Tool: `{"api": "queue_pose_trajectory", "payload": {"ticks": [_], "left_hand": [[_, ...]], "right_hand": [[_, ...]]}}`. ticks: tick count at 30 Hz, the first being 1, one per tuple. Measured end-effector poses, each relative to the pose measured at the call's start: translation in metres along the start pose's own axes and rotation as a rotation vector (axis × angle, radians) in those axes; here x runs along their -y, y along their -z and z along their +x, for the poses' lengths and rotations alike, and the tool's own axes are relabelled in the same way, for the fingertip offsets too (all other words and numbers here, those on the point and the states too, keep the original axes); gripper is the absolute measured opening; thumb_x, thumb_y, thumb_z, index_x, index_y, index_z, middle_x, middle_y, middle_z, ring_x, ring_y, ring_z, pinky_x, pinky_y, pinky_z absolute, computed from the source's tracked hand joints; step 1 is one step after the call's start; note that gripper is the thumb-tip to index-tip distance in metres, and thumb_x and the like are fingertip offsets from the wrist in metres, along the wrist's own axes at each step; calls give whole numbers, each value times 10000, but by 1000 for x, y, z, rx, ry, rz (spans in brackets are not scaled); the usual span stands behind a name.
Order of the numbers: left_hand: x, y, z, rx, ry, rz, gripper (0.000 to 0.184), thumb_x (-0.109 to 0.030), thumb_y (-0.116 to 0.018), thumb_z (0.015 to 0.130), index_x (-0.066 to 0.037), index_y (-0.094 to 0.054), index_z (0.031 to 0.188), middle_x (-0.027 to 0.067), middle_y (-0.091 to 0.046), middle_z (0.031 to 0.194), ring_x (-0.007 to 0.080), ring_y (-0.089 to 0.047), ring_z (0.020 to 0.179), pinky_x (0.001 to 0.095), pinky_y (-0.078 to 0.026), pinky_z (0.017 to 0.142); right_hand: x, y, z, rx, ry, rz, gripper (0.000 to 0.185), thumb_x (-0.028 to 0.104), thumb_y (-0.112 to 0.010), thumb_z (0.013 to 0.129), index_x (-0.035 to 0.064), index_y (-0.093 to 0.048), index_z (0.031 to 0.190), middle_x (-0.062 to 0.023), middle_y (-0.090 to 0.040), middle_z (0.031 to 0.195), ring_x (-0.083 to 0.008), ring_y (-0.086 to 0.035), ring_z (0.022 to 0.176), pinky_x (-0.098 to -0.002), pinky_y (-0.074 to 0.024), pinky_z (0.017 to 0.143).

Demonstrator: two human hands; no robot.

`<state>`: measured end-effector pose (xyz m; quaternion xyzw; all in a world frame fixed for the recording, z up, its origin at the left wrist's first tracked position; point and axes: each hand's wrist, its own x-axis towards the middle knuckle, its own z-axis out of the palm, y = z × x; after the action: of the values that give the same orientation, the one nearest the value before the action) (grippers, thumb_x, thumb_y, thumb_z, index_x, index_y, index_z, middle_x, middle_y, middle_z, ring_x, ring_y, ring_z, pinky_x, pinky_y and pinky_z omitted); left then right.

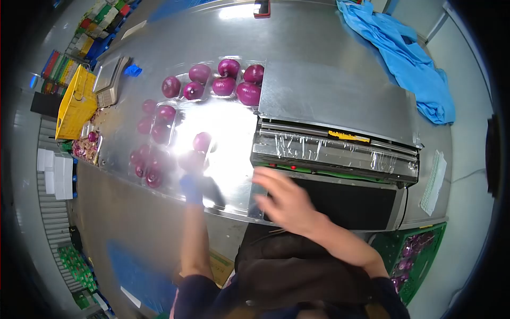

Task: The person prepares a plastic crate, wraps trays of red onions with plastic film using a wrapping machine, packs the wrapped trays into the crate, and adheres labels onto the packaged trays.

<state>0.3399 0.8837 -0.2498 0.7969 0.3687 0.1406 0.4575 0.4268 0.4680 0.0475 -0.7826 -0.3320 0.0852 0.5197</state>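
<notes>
Several red onions (pixel 224 85) sit in clear trays on the steel table (pixel 297 32), and more lie at its left part, some washed out by glare. My left hand (pixel 192 187), blurred and bluish as if gloved, is at the near edge of a pair of onions (pixel 202 142); its fingers are too smeared to read. Bare and with fingers apart, my right hand (pixel 281 195) hovers at the left end of the wrapping machine (pixel 334 151), holding nothing. Strips of clear film cling to the machine's rollers.
A scale (pixel 108 82) and a yellow crate (pixel 77 103) stand at the left, near onion peelings (pixel 85 149). Blue cloth (pixel 409 64) lies at the upper right. A green crate (pixel 419 260) with onions is at the lower right. A dark plate (pixel 345 204) fronts the machine.
</notes>
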Motion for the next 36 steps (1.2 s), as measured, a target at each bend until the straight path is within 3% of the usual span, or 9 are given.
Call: {"api": "queue_pose_trajectory", "payload": {"ticks": [4,6,10,17,21,25,29,31,36], "left_hand": [[-96,22,-90,50,240,-191,177,-31,-553,736,19,-620,892,92,-614,763,190,-592,639,292,-476,566],[-145,20,-121,-48,407,-500,217,-25,-540,744,30,-611,942,79,-615,802,171,-576,651,276,-473,582],[-175,33,-147,-114,277,-395,266,-7,-516,759,53,-608,1001,75,-619,900,156,-591,766,269,-498,660],[-346,26,-136,111,-207,-464,377,-23,-533,798,65,-598,1158,82,-636,991,153,-604,875,281,-502,734],[-421,-73,-121,401,-321,-507,424,-17,-550,772,64,-593,1185,81,-650,970,142,-608,818,266,-488,706],[-456,-169,-104,823,-364,-334,378,-103,-552,787,42,-626,1128,86,-668,928,147,-618,792,258,-489,737],[-459,-185,-110,864,-328,-159,349,-29,-607,772,53,-626,1110,65,-667,883,126,-608,785,257,-471,757],[-444,-157,-112,836,-705,-96,353,-41,-654,773,13,-633,1121,93,-662,1030,165,-614,902,283,-472,826],[-428,-92,-88,567,-1346,753,873,-7,-711,614,-271,-447,1403,58,-464,1397,310,-440,1221,452,-287,1074]], "right_hand": [[-20,-111,95,178,-262,-71,700,260,-659,833,-34,-312,1366,-312,-262,1414,-466,-323,1297,-475,-337,1047],[-62,-169,118,239,-485,-308,834,341,-708,783,-47,-289,1390,-302,-330,1388,-449,-382,1265,-484,-384,1015],[-71,-164,119,394,-514,-78,1005,417,-771,698,-83,-256,1401,-274,-487,1262,-416,-490,1170,-476,-456,943],[21,3,94,-237,-282,-191,958,381,-781,693,83,-230,1418,-223,-551,997,-375,-578,920,-465,-510,765],[-5,108,64,-573,-286,-457,615,421,-756,701,137,-561,1211,-164,-563,1042,-345,-608,917,-448,-502,756],[-49,179,36,-605,-546,-563,559,463,-740,720,107,-622,1135,-178,-585,1052,-349,-616,932,-433,-500,789],[-68,203,3,-477,-546,-505,602,446,-712,778,97,-553,1243,-184,-557,1128,-337,-617,943,-424,-492,837],[-77,225,-24,-460,-377,-325,613,423,-701,807,95,-511,1290,-181,-528,1198,-329,-616,942,-419,-486,861],[-87,292,-97,26,-149,-908,527,131,-669,793,247,-514,1283,-39,-439,1376,-224,-640,829,-332,-531,660]]}}
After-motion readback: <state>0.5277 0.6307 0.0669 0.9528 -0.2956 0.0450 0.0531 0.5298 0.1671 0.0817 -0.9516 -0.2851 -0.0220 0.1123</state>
